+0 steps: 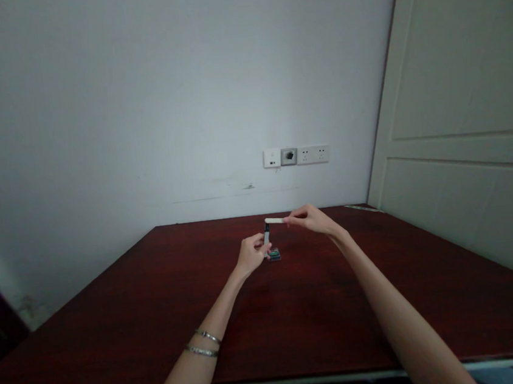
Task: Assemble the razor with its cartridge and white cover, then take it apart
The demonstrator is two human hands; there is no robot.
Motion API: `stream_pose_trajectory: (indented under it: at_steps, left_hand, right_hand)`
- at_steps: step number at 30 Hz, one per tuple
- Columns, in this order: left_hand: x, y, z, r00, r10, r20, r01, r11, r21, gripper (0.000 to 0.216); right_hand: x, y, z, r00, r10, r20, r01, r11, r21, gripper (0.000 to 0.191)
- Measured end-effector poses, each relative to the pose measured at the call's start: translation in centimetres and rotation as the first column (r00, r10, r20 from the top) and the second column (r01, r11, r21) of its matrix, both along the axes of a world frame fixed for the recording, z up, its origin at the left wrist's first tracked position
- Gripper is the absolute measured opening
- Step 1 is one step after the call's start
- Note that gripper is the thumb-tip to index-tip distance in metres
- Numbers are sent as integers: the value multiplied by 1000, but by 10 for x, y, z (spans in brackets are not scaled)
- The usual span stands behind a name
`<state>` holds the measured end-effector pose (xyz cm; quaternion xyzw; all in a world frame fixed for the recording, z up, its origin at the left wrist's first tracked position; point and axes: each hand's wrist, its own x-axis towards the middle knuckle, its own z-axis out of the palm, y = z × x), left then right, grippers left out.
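Marker [266,235], a slim white barrel with a dark band, stands nearly upright just right of the frame's centre, pinched low down by the left hand [252,253], whose fingers curl round its lower end; holding it by the bottom leaves the top free. The right hand [311,219], slightly higher and to the right, grasps a pale cap-like piece [275,220] by thumb and fingertips, lying level with its free end pointing left, just above the marker's tip. Whether the two parts touch is too small to tell. Both hands hover over the far middle of the dark red table [115,329], wrists lifted, which keeps the work in open view. Directly below the left hand, on the table, rests a small dark case with green inside [274,255], near enough to be reached without stretching. Two thin bracelets [204,343] circle the left forearm at lower centre. On the white wall above, right of centre, sits a row of sockets [296,155]; a pale door [469,121] fills the right edge.
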<state>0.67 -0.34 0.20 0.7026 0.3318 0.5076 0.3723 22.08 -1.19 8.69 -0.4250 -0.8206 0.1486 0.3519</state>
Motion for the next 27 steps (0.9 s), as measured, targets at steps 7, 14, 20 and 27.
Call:
stream_pose_trajectory:
  at_steps: [7, 14, 20, 27]
  left_hand:
    - [-6, 6, 1, 998, 6, -63, -1, 996, 87, 9]
    - [-11, 6, 1, 980, 77, -185, -34, 974, 225, 19]
    - [-13, 5, 2, 975, 96, -203, -44, 968, 245, 18]
    - [-13, 2, 3, 965, 86, -249, -21, 967, 254, 20]
  right_hand:
    - [33, 0, -13, 994, -103, -47, 100, 993, -66, 47]
    - [9, -41, -5, 984, 164, -66, -167, 985, -47, 43]
    - [-7, -58, -6, 953, 303, 16, -301, 951, -73, 35]
    - [-10, -60, -5, 960, 281, 10, -281, 959, -37, 34]
